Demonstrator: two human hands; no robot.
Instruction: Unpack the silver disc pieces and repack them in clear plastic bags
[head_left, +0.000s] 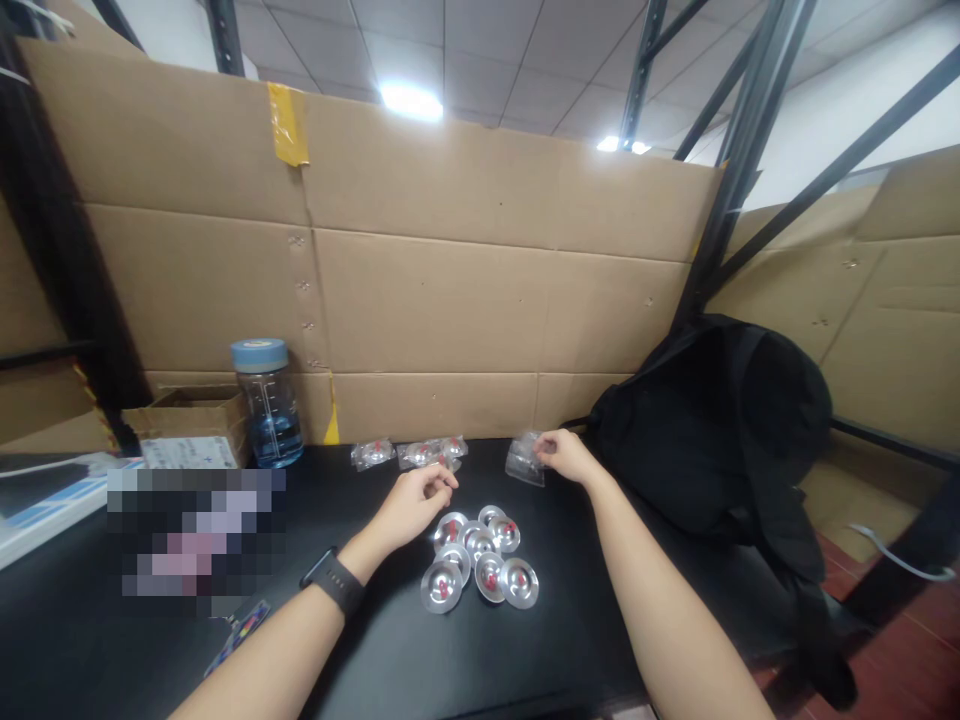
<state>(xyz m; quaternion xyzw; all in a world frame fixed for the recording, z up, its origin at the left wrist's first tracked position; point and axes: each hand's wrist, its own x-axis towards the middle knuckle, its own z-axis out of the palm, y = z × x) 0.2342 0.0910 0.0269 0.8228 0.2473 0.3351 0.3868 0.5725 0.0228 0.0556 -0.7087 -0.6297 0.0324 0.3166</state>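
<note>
Small round silvery metal dishes (480,541) with red marks in their middles lie in a loose overlapping cluster on the black table. Just up and left of them hovers my left hand (420,500), its fingers loosely curled and a little apart, with nothing seen in them. Farther back, my right hand (568,455) pinches the edge of a clear plastic bag (525,465) that rests on the table. Several similar dishes in clear wrapping (424,453) lie behind my left hand, and another wrapped group (373,454) lies farther left.
A black backpack (705,430) takes up the right side. At the back left stand a water bottle (268,410) with a blue lid and an open cardboard box (191,440). A cardboard wall (427,310) closes off the back. A blurred patch (195,530) covers the left of the table.
</note>
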